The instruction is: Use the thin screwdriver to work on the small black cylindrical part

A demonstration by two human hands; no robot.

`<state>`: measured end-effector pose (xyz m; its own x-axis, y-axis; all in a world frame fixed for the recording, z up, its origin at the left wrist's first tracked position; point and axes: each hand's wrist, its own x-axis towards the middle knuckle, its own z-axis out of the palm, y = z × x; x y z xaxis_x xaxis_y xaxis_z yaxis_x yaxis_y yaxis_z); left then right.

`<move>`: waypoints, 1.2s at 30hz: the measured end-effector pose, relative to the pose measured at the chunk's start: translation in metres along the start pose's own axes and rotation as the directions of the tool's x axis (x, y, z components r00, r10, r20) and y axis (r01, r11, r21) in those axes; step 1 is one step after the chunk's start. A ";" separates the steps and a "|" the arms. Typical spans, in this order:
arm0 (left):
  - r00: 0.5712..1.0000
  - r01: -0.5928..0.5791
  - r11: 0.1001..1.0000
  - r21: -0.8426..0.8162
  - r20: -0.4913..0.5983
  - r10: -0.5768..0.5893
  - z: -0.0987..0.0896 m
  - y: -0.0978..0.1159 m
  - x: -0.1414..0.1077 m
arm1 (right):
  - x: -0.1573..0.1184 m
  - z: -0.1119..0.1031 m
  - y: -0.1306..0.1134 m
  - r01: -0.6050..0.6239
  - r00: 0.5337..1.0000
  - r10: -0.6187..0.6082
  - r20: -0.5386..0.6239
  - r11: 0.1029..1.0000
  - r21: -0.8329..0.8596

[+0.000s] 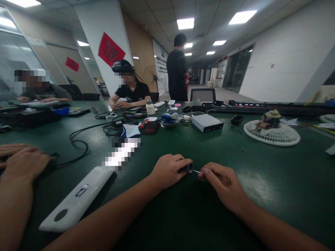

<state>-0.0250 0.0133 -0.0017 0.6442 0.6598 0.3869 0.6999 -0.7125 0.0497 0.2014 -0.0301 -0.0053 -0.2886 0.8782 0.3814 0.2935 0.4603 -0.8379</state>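
Observation:
Near the middle of the green table (146, 143), my left hand (170, 170) is wrapped round a small dark cylinder (190, 168) whose open round end faces right. My right hand (220, 181) grips a screwdriver by its brownish handle (225, 180). The thin metal shaft (196, 171) points left, its tip at the cylinder's open end; whether it touches inside cannot be made out. Most of the cylinder is hidden under my left fingers.
A long white device (78, 195) marked 12 lies beside my left forearm. Another person's hands (26, 160) rest at the far left by black cables (86, 143). Further back are a silver disc drive (207, 122), a white fan grille (272, 134), cloths and several seated or standing people.

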 end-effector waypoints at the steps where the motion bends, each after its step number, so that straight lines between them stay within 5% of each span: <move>1: 1.000 0.001 1.000 0.004 0.005 -0.001 0.000 0.001 0.000 | 0.000 0.000 0.000 -0.017 1.000 0.017 -0.007 1.000 -0.010; 6: 1.000 0.002 1.000 0.009 0.024 -0.002 0.000 0.003 0.000 | -0.001 -0.001 0.000 -0.091 0.993 0.084 -0.084 0.992 -0.083; 13: 1.000 0.004 1.000 -0.019 -0.024 -0.004 -0.001 0.003 0.001 | -0.002 0.000 0.000 0.057 0.997 -0.058 -0.042 0.998 -0.030; 20: 0.997 -0.067 0.998 0.018 -0.035 0.067 0.003 0.004 0.001 | 0.002 -0.002 -0.002 0.067 0.998 -0.067 0.002 0.995 -0.073; 26: 0.995 -0.056 0.998 0.033 -0.084 0.059 0.002 0.000 0.002 | -0.002 -0.003 -0.006 0.047 0.986 -0.079 -0.149 0.978 -0.205; 30: 0.996 0.018 0.999 0.037 -0.093 -0.015 0.002 -0.002 0.003 | -0.003 -0.005 0.000 -0.072 0.958 0.024 -0.284 0.984 -0.161; 33: 0.992 0.088 0.996 0.027 -0.089 -0.086 0.002 -0.002 0.003 | 0.000 -0.004 0.008 -0.146 0.969 0.117 -0.216 0.981 -0.126; 36: 0.987 0.150 0.989 -0.012 -0.060 -0.151 0.001 0.000 0.003 | 0.005 0.000 0.013 -0.095 0.992 0.070 -0.104 0.962 -0.257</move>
<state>-0.0227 0.0159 -0.0009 0.5117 0.7441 0.4296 0.7848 -0.6082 0.1187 0.2039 -0.0197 -0.0140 -0.1707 0.9170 0.3604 0.5436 0.3928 -0.7418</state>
